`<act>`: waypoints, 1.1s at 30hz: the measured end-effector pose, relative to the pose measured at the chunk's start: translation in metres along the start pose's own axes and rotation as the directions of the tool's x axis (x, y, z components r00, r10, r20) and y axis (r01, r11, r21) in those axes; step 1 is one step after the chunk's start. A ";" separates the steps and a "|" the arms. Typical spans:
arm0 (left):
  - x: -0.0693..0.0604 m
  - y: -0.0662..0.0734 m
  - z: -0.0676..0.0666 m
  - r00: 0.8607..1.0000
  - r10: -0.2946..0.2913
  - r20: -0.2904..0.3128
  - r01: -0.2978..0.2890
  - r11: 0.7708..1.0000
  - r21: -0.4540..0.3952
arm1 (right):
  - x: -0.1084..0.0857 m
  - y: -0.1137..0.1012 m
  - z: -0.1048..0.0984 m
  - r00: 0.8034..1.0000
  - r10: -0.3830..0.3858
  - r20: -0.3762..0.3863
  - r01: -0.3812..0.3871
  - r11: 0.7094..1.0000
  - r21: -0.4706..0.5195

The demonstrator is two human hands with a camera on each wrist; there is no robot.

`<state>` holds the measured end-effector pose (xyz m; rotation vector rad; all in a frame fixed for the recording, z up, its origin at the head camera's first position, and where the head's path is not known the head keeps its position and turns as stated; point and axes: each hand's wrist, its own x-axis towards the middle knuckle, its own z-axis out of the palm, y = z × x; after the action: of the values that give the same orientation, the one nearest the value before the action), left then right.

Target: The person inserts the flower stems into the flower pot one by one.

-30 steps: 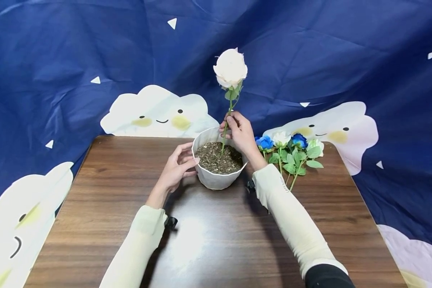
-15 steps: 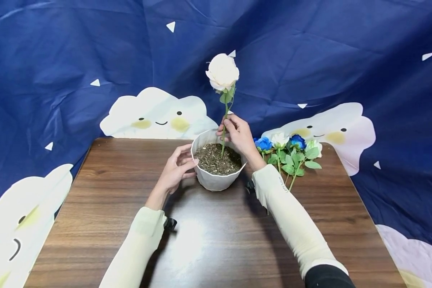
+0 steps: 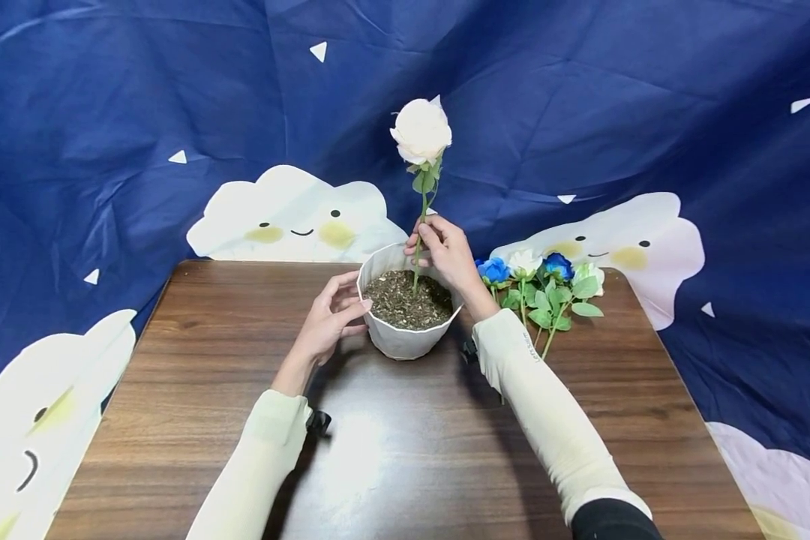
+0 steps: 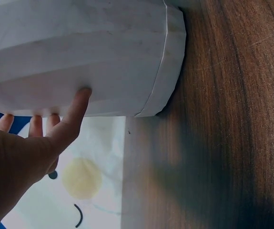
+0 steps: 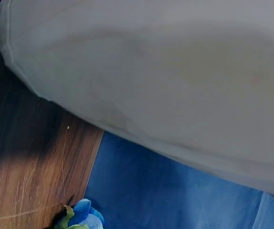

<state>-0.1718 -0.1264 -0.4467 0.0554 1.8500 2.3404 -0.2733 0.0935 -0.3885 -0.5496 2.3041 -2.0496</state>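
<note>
Hands partly lost from sight flank a white pot (image 3: pixel 405 343): some fingertips of the left hand (image 3: pixel 324 319) slip behind its wall in the head view, while the fingers of the right hand (image 3: pixel 451 253) fall outside the right wrist view, where the pot's side fills most of the frame. Beyond the right wrist, a pale right sleeve (image 3: pixel 540 409) covers the lower stalks of the loose flowers, and both sleeves are cut off at the bottom.

Spread wide, the left hand rests its thumb at the near rim and its fingertips on the pot's left side. The right hand, nearly closed at the fingertips, pinches the green stem (image 3: pixel 415 277) of a white rose (image 3: pixel 421 133) between thumb and fingers. Its bloom stands above the hands, near upright; the stem's foot meets the dark soil (image 3: pixel 398 301) between them, but how deep it sits cannot be told.

Counted: one pot, one held rose and, lying to the right of the right hand, at least four more blooms, two blue roses (image 3: pixel 558 265) and two white roses (image 3: pixel 525 262), overlapping among leaves. Beneath the hands lies one brown wooden table (image 3: pixel 196 420); behind them hangs one blue backdrop (image 3: pixel 513 82).
</note>
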 end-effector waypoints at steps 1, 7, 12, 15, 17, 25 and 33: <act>0.000 0.000 0.000 1.000 0.001 0.000 -0.001 1.000 0.000 | 0.000 0.000 0.000 1.000 0.001 0.003 -0.001 1.000 0.003; -0.001 -0.002 0.000 1.000 0.005 -0.005 -0.005 1.000 -0.007 | 0.003 0.000 -0.002 0.999 -0.035 0.011 0.036 0.995 -0.093; -0.001 -0.004 0.001 1.000 -0.001 -0.006 0.001 1.000 -0.004 | 0.000 0.001 -0.005 0.997 -0.074 -0.001 0.072 0.964 -0.256; -0.001 -0.003 0.001 1.000 -0.002 -0.005 0.002 1.000 -0.003 | -0.003 0.003 -0.009 0.995 -0.101 -0.012 0.094 0.957 -0.275; 0.000 -0.002 0.001 1.000 0.002 -0.005 -0.002 1.000 -0.004 | -0.004 0.002 -0.012 0.992 -0.125 -0.025 0.114 0.958 -0.265; 0.000 -0.002 0.000 1.000 0.003 -0.003 -0.003 1.000 -0.010 | -0.020 -0.013 -0.026 0.985 -0.142 -0.102 0.122 0.976 -0.181; 0.001 -0.002 0.000 1.000 0.002 0.003 -0.002 1.000 -0.011 | -0.041 -0.037 -0.041 0.979 -0.127 -0.157 0.098 0.979 -0.180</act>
<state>-0.1723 -0.1258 -0.4484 0.0588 1.8360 2.3506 -0.2349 0.1411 -0.3558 -0.5436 2.6237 -2.0295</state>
